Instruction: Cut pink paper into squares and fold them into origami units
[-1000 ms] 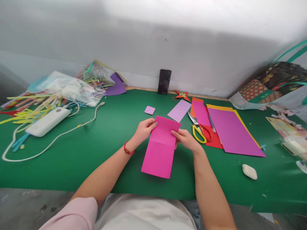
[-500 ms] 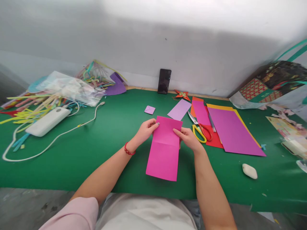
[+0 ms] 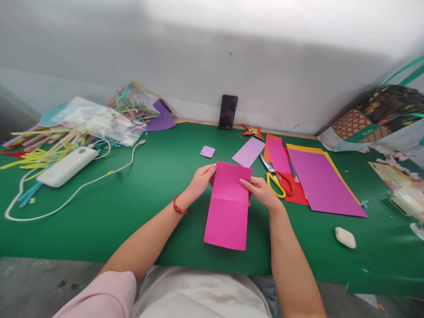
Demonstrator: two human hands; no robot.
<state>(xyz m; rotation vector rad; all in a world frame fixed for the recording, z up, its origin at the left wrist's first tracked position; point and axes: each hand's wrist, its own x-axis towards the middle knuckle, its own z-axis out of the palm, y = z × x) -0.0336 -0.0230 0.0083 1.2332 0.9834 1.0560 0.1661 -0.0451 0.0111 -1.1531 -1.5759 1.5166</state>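
A bright pink sheet of paper [image 3: 228, 216], with a crease across its middle, is held up over the green table. My left hand [image 3: 200, 182] is at its upper left edge, thumb tip along the border and the other fingers partly hidden behind. On the right edge, my right hand [image 3: 263, 192] pinches the sheet, thumb in front and fingers behind. Just beyond the sheet lie a small folded lilac paper [image 3: 207, 152] and a flat lilac paper [image 3: 249, 151]. Scissors [image 3: 274, 176] with yellow and red handles rest near my right hand.
Purple paper [image 3: 326, 181] lies over yellow and red sheets, with a pen [image 3: 293, 171] alongside. A phone [image 3: 228, 112] leans on the wall near a paper star [image 3: 252, 131]. Leftward are a white power bank [image 3: 68, 167], its cable and pipe cleaners [image 3: 29, 157]. A white case [image 3: 345, 237] sits right.
My left thumb has slid off the front of the pink paper to its left edge. The paper's lower end has shifted slightly right. My right hand keeps its grip.
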